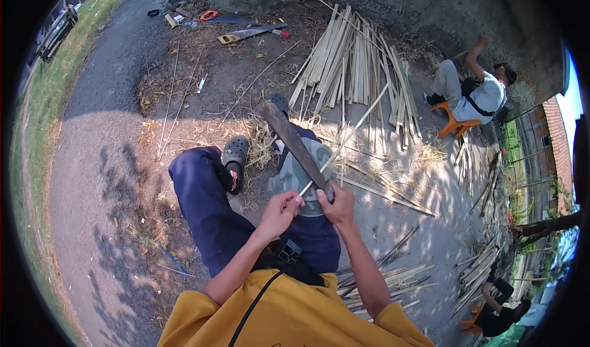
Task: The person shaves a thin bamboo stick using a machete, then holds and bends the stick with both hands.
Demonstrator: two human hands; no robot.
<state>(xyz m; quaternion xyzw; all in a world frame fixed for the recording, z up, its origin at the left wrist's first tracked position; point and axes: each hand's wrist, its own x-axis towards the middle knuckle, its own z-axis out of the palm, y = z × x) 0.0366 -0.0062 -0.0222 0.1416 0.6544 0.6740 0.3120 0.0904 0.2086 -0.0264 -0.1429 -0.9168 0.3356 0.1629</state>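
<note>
Head view: pale strip [345,142], near end pinched in left grip [280,214]; probably light, springy, best held there. Knife [295,143], forward of right grip [340,204], which clamps it.

Bright sunlight dapples the ground [77,181] with shadows [120,190]; fisheye distortion bends the black-rimmed edges.

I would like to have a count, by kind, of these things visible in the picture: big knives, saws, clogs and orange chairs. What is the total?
Big knife: 1
Saws: 2
Clogs: 2
Orange chairs: 2
Total: 7
</note>
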